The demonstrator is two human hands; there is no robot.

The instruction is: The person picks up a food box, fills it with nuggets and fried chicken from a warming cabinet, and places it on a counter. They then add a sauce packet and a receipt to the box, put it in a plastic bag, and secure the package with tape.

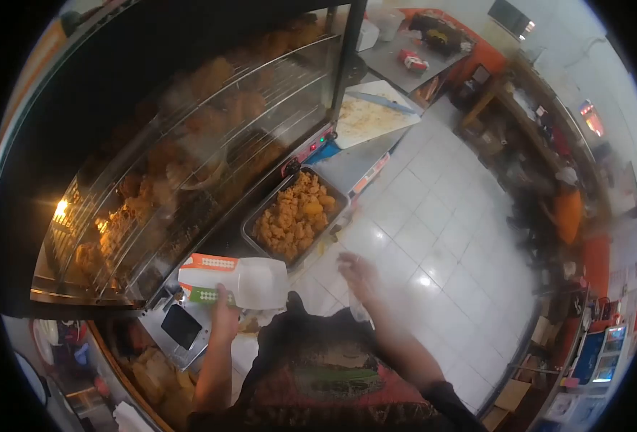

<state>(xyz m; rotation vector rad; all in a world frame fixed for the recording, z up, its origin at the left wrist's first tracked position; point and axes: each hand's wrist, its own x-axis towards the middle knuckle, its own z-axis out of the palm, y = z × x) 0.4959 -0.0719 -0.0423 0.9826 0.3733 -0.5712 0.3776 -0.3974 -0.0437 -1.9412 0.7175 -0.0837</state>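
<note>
My left hand (pixel 224 315) is closed on the near side of a paper food box (pixel 261 282), thumb along its printed green side. The box lies open, white inside, with orange and green printed flaps to the left. Just beyond it a dark metal tray (pixel 243 232) holds a heap of fried chicken pieces (pixel 293 216). My right hand (pixel 359 277) hangs in the air to the right of the box and tray, touching neither. Its fingers are blurred, and something whitish and see-through shows by its wrist.
A glass display cabinet (pixel 289 155) with fried food on wire racks stands at the left. Beyond the tray lie a white cutting board (pixel 372 115) and a knife (pixel 383 101). A black flat device (pixel 181 327) rests at lower left. A person in orange (pixel 567 216) is at right.
</note>
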